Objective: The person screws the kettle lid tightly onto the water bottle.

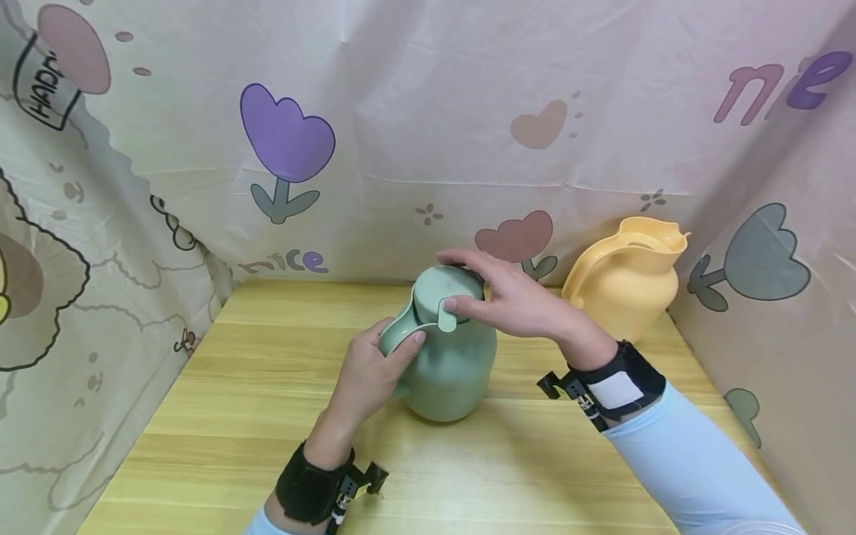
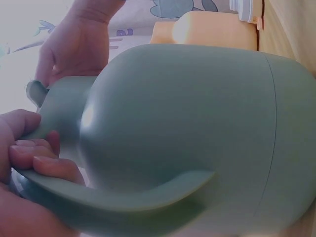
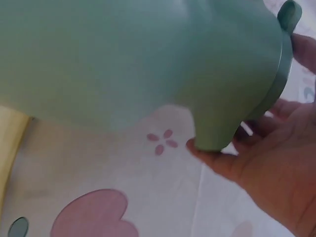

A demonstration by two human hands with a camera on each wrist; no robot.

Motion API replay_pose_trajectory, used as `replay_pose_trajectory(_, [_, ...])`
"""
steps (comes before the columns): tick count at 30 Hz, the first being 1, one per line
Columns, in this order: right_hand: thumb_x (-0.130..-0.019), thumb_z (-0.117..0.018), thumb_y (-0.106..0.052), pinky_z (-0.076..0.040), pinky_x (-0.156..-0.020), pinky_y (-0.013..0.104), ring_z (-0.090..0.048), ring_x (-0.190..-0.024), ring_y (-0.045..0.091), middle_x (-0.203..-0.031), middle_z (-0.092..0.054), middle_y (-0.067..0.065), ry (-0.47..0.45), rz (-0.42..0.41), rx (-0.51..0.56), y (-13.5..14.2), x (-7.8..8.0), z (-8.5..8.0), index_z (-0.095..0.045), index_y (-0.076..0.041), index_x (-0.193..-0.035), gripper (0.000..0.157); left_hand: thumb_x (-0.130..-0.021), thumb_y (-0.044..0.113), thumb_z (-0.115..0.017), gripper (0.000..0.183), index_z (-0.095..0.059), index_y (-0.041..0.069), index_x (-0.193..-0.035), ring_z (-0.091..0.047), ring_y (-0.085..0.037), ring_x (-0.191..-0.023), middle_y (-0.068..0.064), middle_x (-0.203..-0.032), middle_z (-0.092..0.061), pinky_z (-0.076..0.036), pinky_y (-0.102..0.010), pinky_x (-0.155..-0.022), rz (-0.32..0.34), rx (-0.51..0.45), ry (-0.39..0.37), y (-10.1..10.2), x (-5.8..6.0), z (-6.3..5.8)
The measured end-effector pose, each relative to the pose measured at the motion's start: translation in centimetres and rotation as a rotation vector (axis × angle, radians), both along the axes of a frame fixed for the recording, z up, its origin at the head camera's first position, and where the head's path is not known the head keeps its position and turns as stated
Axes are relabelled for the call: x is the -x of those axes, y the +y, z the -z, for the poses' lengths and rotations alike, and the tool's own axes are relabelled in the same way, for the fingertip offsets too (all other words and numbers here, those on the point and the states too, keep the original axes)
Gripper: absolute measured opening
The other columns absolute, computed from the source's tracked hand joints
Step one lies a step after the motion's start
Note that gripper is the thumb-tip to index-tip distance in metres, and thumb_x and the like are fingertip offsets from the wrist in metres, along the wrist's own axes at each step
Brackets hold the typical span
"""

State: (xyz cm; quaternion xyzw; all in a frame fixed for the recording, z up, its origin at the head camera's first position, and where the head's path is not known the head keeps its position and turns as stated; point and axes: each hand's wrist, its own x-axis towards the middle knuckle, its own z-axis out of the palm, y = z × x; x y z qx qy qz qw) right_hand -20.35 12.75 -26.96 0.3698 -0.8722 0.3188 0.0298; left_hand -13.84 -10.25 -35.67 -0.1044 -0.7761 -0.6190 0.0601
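Observation:
A green thermos jug (image 1: 449, 371) stands upright on the wooden table. My left hand (image 1: 366, 375) grips its handle (image 2: 123, 200), thumb near the top and fingers curled round the handle. Over the round lid (image 1: 444, 286) reaches my right hand (image 1: 515, 301). Its thumb is at the small tab (image 1: 446, 317) on the lid. The other fingers go round the far side, and in the right wrist view they touch the spout (image 3: 215, 131) and lie near the lid's edge. The lid sits on the jug's mouth.
A yellow jug (image 1: 628, 286) stands at the back right, behind my right forearm. By its base a small white and orange thing (image 2: 247, 10) shows in the left wrist view. A printed cloth (image 1: 401, 89) hangs behind the table (image 1: 267, 386) and along both sides.

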Motion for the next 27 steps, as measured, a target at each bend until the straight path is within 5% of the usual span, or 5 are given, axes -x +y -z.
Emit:
replay_pose_trajectory(9, [-0.091, -0.065, -0.023, -0.036, -0.106, 0.049, -0.044, -0.126, 0.016, -0.141, -0.048, -0.001, -0.126, -0.172, 0.138, 1.9, 0.5, 0.5, -0.039, -0.018, -0.145, 0.060, -0.086, 0.052, -0.067, 0.036, -0.067, 0.017, -0.097, -0.055, -0.025, -0.078, -0.009, -0.083, -0.060, -0.048, -0.038, -0.065, -0.013, 0.005, 0.014, 0.0, 0.0, 0.0])
replay_pose_trajectory(22, [-0.076, -0.077, -0.051, -0.040, -0.098, 0.044, -0.045, -0.113, 0.013, -0.129, -0.046, -0.007, -0.001, 0.001, 0.083, 1.2, 0.4, 1.4, -0.044, -0.029, -0.138, 0.074, -0.086, 0.050, -0.068, 0.034, -0.067, 0.018, -0.096, -0.052, -0.024, -0.075, -0.008, -0.071, -0.048, -0.039, -0.033, -0.060, -0.006, -0.002, 0.024, 0.0, -0.1, 0.0])
replay_pose_trajectory(27, [-0.075, -0.077, -0.054, -0.039, -0.098, 0.046, -0.044, -0.114, 0.013, -0.130, -0.044, -0.006, 0.018, 0.008, 0.060, 1.0, 0.3, 1.5, -0.042, -0.029, -0.140, 0.077, -0.086, 0.050, -0.068, 0.035, -0.066, 0.017, -0.095, -0.052, -0.024, -0.076, -0.008, -0.069, -0.045, -0.039, -0.033, -0.060, -0.006, -0.001, 0.024, 0.0, -0.1, -0.1])
